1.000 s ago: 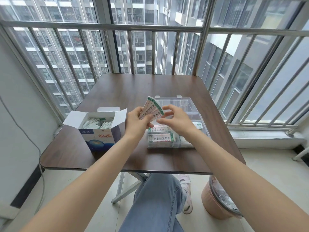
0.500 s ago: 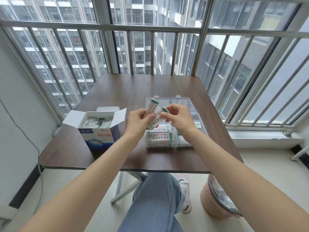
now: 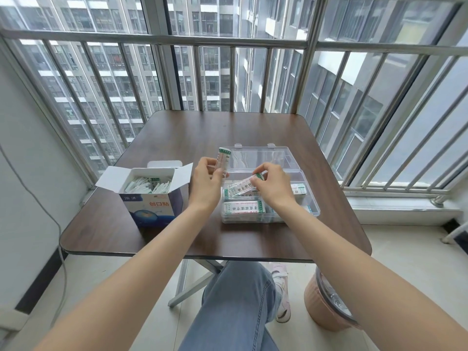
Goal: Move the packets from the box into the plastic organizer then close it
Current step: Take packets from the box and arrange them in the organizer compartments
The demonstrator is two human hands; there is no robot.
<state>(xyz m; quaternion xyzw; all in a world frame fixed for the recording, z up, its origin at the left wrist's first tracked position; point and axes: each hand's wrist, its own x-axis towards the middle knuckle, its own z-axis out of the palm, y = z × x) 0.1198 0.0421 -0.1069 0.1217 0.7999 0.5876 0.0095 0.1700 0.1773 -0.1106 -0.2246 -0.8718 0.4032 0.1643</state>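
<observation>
Packets split between my hands: left hand (image 3: 206, 184) grips upright stack (image 3: 223, 164) beside organizer (image 3: 310, 196); right hand (image 3: 272, 186) pinches single packet (image 3: 247, 184), tilted, low over rear-left compartment. Risks: pinch at packet end only, could skew across divider; left stack may fan and spill onto table (image 3: 202, 127). Box (image 3: 149, 192) holds more; lid (image 3: 255, 155) open.

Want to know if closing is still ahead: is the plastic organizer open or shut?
Open: the plastic organizer has its clear lid folded back flat on the table.
</observation>
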